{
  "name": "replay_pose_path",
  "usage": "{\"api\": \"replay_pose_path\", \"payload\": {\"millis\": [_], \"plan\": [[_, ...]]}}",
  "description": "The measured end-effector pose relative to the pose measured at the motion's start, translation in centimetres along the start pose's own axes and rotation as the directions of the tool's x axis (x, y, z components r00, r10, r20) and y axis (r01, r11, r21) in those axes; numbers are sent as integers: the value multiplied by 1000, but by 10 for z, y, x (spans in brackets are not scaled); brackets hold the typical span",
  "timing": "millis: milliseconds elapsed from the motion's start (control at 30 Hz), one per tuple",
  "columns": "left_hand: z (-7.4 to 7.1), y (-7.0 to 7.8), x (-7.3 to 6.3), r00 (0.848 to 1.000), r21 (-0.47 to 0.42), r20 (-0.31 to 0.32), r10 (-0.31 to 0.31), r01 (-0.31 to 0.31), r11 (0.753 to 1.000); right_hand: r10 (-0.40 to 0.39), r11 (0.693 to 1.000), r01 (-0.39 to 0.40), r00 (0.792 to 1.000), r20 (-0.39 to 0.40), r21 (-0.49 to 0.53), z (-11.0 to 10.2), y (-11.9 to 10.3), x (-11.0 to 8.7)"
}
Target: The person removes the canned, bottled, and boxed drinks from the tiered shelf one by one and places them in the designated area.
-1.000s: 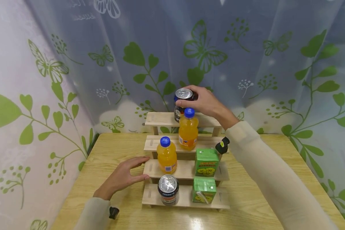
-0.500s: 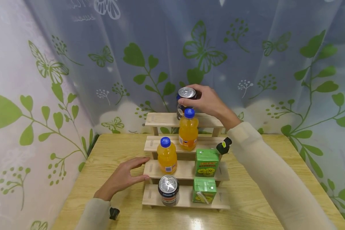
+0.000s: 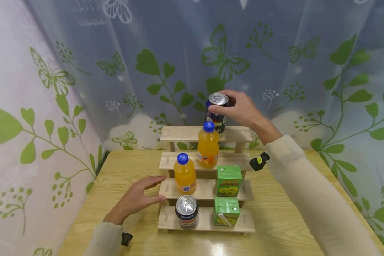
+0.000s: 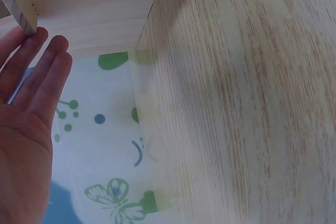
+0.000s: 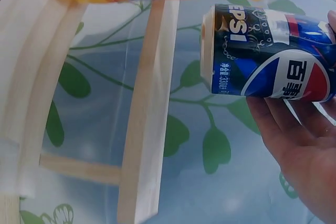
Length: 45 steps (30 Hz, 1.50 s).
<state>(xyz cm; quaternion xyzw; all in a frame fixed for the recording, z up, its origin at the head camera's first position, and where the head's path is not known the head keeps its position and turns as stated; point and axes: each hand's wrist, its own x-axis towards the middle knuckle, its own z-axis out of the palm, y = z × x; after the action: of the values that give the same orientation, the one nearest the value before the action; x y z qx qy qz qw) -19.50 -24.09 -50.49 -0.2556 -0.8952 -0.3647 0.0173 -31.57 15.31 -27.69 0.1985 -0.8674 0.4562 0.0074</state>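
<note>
My right hand (image 3: 238, 106) grips a dark blue Pepsi can (image 5: 273, 56) by its upper part, thumb on the near side. The can is upright over the top board of a wooden four-step rack (image 3: 179, 133), and a gap shows between its base and the board in the right wrist view. An orange soda bottle (image 3: 208, 147) with a blue cap, on the step below, overlaps the can's lower part in the head view. My left hand (image 3: 136, 195) rests with extended fingers at the rack's left end, fingertips (image 4: 39, 34) against a board end.
Another orange soda bottle (image 3: 184, 174) and a green drink carton (image 3: 228, 181) stand on the second step from the bottom. The lowest step bears a dark can (image 3: 187, 212) and another green carton (image 3: 226, 212). A patterned curtain (image 3: 179, 71) hangs behind the wooden table (image 3: 124, 161).
My right hand has moved right along the top board with the Pepsi can, raising it slightly. The left hand has stayed at the rack's left end.
</note>
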Motion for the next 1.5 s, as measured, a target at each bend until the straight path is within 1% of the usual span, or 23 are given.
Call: {"api": "replay_pose_path", "payload": {"millis": [233, 367, 467, 600, 800, 967, 1200, 1500], "plan": [[1, 1, 1, 1000, 1, -6, 10, -10, 1000, 46, 999, -46, 999, -15, 1, -19, 4, -12], [1, 0, 0, 1000, -8, -6, 8, -8, 1000, 54, 999, -54, 998, -13, -7, -27, 5, -18], [2, 0, -1, 1000, 9, -10, 10, -10, 1000, 54, 998, -55, 998, -24, -22, -34, 8, -22], [1, -1, -1, 999, 51, -24, 21, -20, 998, 52, 998, -53, 998, -42, -26, -43, 14, -28], [1, 0, -1, 999, 56, -36, 39, -37, 998, 73, 996, -77, 994, -86, -41, -57, 26, -37], [1, 0, -1, 999, 64, -34, 37, -35, 997, 93, 995, -96, 990, -109, -27, -70, 35, -46], [2, 0, -1, 999, 58, -26, 31, -29, 998, 163, 983, -174, 976, -142, -66, -91, 52, -60], [1, 1, -1, 999, 56, -23, 25, -23, 998, 201, 971, -223, 958, -203, -90, -110, 74, -81]]}}
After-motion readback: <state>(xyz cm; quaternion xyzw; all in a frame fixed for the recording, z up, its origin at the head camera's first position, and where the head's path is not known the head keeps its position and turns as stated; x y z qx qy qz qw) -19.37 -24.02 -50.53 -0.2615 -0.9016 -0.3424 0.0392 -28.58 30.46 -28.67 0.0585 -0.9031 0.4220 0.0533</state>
